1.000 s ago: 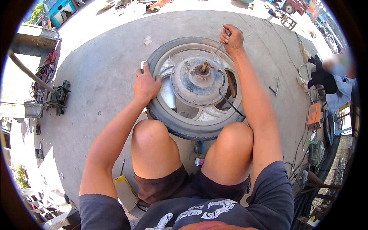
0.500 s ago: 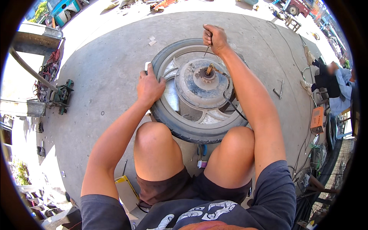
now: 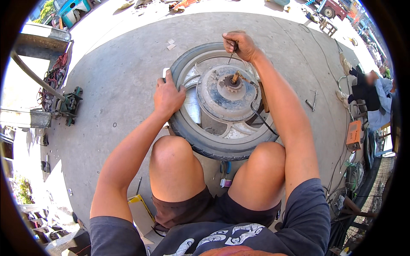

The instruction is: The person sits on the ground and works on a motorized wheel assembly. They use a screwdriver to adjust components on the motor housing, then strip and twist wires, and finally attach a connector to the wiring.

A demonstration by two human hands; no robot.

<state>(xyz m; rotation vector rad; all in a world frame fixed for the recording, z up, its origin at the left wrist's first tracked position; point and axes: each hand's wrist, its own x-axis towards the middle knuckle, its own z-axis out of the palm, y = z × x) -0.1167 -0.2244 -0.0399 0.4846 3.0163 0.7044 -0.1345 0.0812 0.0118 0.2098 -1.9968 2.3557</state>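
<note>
The left hand (image 3: 168, 97) lies palm down on the left edge of the wheel (image 3: 226, 100), index finger stretched along it, thumb spread inward over its rim. Behind it the left forearm (image 3: 132, 138) slopes back to a bent elbow, well out on the near left side of the wheel.

The right hand (image 3: 241, 45) is at the far edge of the wheel, wrist turned inward, fingers curled to the thumb in a closed grip. The right forearm (image 3: 292, 109) runs long and fairly straight across the wheel's right side — reaching farther than the left. Both knees (image 3: 173, 149) are bent, at the wheel's near edge.
</note>
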